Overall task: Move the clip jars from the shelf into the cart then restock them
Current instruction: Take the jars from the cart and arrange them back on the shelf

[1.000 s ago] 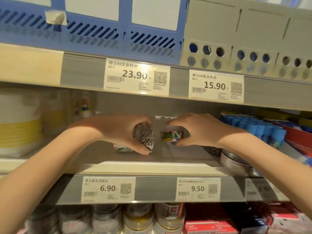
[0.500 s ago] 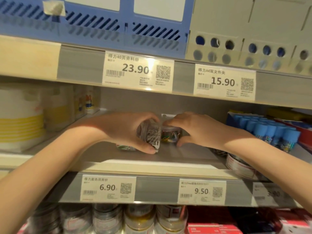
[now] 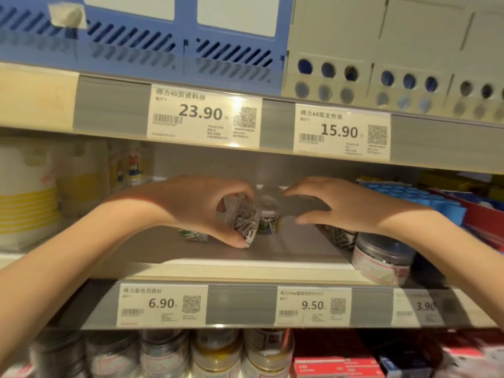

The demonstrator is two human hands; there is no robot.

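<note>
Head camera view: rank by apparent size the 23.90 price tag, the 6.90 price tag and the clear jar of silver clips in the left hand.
1. 23.90 price tag
2. 6.90 price tag
3. Clear jar of silver clips, partly hidden by the left hand

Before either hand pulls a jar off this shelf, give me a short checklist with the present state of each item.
1. Left hand has a jar: ok, it grips the silver-clip jar, tilted.
2. Right hand has a jar: not ok, its fingers reach over the coloured-clip jar without closing round it.
3. Coloured-clip jar upright on the shelf: ok.
4. Jars apart from each other: cannot tell, they overlap in this view.
5. Path out past the front jar: ok, it stands under the right forearm.
6. Cart ready: cannot tell, not in view.
</note>
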